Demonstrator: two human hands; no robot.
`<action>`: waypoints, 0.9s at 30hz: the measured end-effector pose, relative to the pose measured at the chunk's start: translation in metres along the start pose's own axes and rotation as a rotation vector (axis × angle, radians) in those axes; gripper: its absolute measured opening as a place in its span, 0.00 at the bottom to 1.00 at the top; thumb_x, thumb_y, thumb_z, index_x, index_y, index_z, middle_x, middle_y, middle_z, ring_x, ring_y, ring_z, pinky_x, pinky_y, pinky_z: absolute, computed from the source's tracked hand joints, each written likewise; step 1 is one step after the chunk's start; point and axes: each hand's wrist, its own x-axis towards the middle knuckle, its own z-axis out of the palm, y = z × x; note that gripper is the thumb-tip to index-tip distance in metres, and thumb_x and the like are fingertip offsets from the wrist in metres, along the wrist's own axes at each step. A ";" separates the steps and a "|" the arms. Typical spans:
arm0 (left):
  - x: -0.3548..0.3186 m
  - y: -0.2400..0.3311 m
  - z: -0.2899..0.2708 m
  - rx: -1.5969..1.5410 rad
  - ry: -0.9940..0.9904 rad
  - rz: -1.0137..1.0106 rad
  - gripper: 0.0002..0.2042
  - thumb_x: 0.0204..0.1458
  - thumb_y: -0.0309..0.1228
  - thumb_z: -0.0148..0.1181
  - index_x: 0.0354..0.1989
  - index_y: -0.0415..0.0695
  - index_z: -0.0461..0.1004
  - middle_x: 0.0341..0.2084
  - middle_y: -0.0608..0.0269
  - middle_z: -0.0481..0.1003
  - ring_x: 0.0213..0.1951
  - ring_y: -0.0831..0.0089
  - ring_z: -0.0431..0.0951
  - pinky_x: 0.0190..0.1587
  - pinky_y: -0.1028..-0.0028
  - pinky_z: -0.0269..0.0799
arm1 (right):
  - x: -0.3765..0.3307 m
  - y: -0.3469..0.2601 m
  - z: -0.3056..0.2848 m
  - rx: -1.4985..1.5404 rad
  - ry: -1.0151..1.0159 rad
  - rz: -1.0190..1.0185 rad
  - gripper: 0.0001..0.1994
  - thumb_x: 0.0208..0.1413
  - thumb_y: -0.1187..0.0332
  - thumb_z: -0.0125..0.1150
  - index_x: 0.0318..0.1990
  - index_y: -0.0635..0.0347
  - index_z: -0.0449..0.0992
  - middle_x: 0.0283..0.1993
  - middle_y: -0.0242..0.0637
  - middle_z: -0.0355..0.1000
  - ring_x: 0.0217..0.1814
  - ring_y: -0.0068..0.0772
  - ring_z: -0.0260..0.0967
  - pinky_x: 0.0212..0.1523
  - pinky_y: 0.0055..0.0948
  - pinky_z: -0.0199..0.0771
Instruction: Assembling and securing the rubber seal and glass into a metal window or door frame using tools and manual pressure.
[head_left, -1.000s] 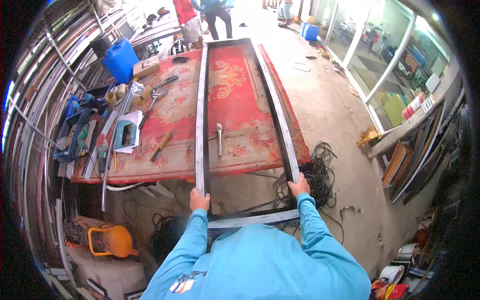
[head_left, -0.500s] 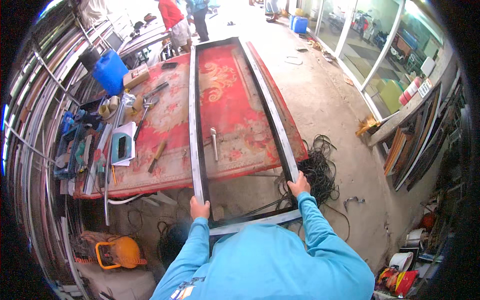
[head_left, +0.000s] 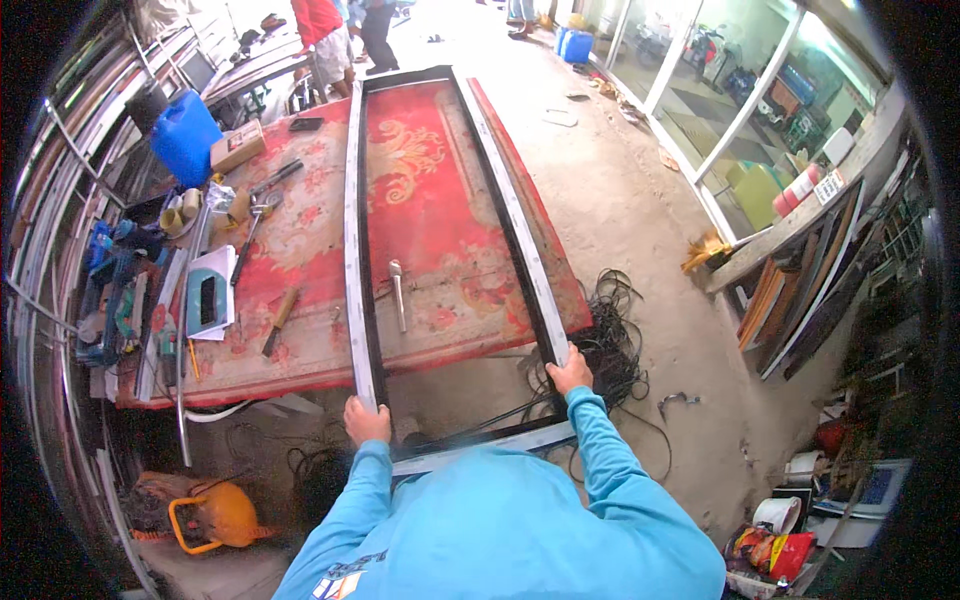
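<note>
A long rectangular metal frame [head_left: 520, 235] with pale outer faces and dark inner edges lies lengthwise on a workbench covered by a red patterned carpet [head_left: 430, 200]. Its near end overhangs the bench toward me. My left hand [head_left: 366, 420] grips the frame's left rail, and my right hand [head_left: 571, 372] grips the right rail near the corner. Both arms wear light blue sleeves. A small metal tool [head_left: 397, 292] lies on the carpet inside the frame.
Hand tools, a hammer [head_left: 280, 320], a cardboard box [head_left: 237, 146] and a blue jerrycan [head_left: 186, 136] crowd the bench's left side. Tangled black cables [head_left: 615, 335] lie on the concrete floor at right. An orange machine [head_left: 215, 512] sits lower left. People stand beyond the bench's far end.
The frame and bench have slid rightward and slightly down in the view as my head turned. Both hands keep the same grip on the rails.
</note>
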 end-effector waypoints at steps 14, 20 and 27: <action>0.038 0.040 -0.011 0.093 -0.069 -0.073 0.29 0.49 0.43 0.65 0.59 0.42 0.69 0.62 0.54 0.68 0.66 0.54 0.64 0.67 0.52 0.60 | 0.045 -0.020 0.011 0.070 0.067 -0.068 0.41 0.44 0.54 0.73 0.67 0.61 0.67 0.67 0.50 0.65 0.69 0.55 0.61 0.69 0.48 0.64; 0.050 0.047 -0.008 0.116 -0.021 -0.064 0.28 0.49 0.43 0.66 0.57 0.42 0.70 0.58 0.53 0.72 0.64 0.54 0.67 0.64 0.51 0.62 | 0.052 -0.035 0.006 0.018 0.064 -0.022 0.43 0.43 0.52 0.73 0.68 0.56 0.67 0.66 0.49 0.65 0.70 0.55 0.61 0.68 0.48 0.65; 0.050 0.046 -0.010 0.061 -0.011 -0.056 0.26 0.47 0.43 0.67 0.52 0.41 0.73 0.52 0.49 0.75 0.58 0.52 0.73 0.60 0.51 0.66 | 0.054 -0.032 0.010 -0.051 0.089 -0.013 0.43 0.43 0.49 0.71 0.68 0.55 0.67 0.66 0.50 0.64 0.67 0.58 0.64 0.65 0.52 0.68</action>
